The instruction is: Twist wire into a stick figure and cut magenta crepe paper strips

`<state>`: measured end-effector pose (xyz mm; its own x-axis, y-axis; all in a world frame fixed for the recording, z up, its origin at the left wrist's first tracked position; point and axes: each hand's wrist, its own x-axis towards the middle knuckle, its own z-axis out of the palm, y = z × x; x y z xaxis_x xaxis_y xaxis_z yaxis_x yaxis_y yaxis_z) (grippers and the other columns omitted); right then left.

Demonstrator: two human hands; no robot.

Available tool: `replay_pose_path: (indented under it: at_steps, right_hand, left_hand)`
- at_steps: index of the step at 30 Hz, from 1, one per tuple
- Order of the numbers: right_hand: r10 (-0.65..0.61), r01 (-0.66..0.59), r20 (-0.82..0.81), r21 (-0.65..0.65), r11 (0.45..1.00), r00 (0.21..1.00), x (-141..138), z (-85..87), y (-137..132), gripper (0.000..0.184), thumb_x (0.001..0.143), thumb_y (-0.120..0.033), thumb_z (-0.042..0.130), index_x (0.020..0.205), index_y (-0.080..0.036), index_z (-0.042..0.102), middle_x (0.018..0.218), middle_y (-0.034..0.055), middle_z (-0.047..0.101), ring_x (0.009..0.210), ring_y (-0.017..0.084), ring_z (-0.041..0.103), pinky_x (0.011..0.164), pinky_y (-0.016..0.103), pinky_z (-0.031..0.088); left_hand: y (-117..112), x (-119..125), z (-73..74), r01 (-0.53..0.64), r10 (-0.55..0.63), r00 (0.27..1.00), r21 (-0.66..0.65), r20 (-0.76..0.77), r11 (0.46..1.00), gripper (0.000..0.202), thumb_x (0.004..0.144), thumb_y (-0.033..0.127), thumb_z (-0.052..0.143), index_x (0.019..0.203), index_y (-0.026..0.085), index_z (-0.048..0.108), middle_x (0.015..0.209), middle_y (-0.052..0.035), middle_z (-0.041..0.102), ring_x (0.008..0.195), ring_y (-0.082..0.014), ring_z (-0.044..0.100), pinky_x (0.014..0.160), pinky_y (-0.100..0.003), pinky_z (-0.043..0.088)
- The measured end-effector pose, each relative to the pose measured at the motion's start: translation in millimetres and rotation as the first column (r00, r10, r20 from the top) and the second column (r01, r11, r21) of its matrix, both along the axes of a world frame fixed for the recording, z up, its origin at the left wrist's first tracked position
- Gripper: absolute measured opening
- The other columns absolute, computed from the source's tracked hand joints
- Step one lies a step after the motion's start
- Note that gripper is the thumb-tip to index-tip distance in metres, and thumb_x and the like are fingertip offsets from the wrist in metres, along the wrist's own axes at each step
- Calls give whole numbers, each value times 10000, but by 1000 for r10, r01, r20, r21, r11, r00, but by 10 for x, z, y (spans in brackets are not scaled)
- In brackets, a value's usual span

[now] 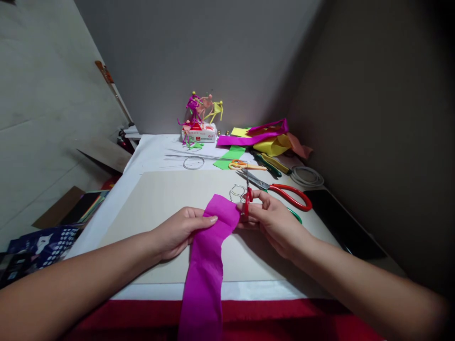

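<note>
- Magenta crepe paper strip [208, 265] lies lengthwise on a beige board [152, 222], its lower end running past the table's [227, 291] near edge onto red cloth [280, 315]
- Left hand [177, 232] is closed in a pinch on the strip near its top end
- Right hand [275, 225] is closed narrow around a slim red-handled tool [248, 201], held upright just beside the strip's top corner
- Large red-handled scissors [287, 196] lie just beyond the right hand, near small wire loops [236, 192]
- Orange-handled scissors [245, 165], green-handled pliers [266, 166] and green paper [231, 157] sit toward the far edge
- Yellow paper [272, 146] and a second magenta strip [252, 138] lie in the far right corner, near a wire coil [306, 176]
- Paper-wrapped wire figures [201, 111] stand on a small box [199, 133] at the far edge, with straight wires [192, 156] in front
</note>
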<state>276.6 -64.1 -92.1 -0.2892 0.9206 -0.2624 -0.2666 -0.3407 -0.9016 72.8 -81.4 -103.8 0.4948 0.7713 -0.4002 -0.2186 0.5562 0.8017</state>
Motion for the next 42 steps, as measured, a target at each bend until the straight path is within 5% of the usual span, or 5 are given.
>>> replay_pose_path:
  at_steps: [6, 11, 18, 25, 42]
  right_hand:
    - [163, -207, 325, 105, 973, 931, 318, 138, -103, 243, 784, -388, 619, 833, -178, 508, 555, -28, 530, 484, 105, 514, 454, 202, 389]
    - [491, -523, 507, -90, 848, 709, 538, 215, -419, 248, 783, -384, 615, 739, -159, 520, 617, -22, 496, 513, 77, 450, 469, 181, 370]
    - [684, -602, 518, -350, 717, 513, 517, 274, -675, 310, 788, -468, 560, 768, -159, 567, 658, 9, 569, 523, 94, 526, 487, 187, 423]
    - [783, -729, 413, -322, 604, 466, 325, 279, -556, 355, 814, -499, 503, 700, -165, 476, 482, -31, 489, 405, 64, 445, 422, 162, 378]
    - [804, -770, 403, -296, 566, 437, 316, 225, -449, 437, 794, -577, 523, 683, -158, 471, 447, -51, 442, 389, 58, 415, 400, 157, 338]
  left_hand:
    - [8, -18, -2, -29, 29, 1000, 3, -8, 1000, 228, 793, 272, 632, 809, 60, 713, 728, -142, 717, 598, -163, 653, 588, -253, 504]
    - [-5, -21, -8, -49, 49, 999, 15, -1, 999, 177, 778, 239, 650, 773, 74, 714, 645, -106, 704, 530, -140, 629, 542, -231, 486]
    - [-55, -7, -19, -49, 53, 996, 61, -71, 997, 192, 714, 273, 717, 717, 81, 721, 611, -90, 701, 508, -125, 608, 531, -217, 467]
    - [-96, -22, -6, -27, 39, 991, 95, -130, 995, 152, 717, 249, 717, 709, 97, 728, 639, -62, 716, 512, -84, 595, 521, -169, 435]
    - [-76, -51, -20, 30, -21, 995, 95, -93, 995, 158, 722, 253, 712, 663, 107, 722, 558, -38, 681, 437, -66, 548, 451, -165, 394]
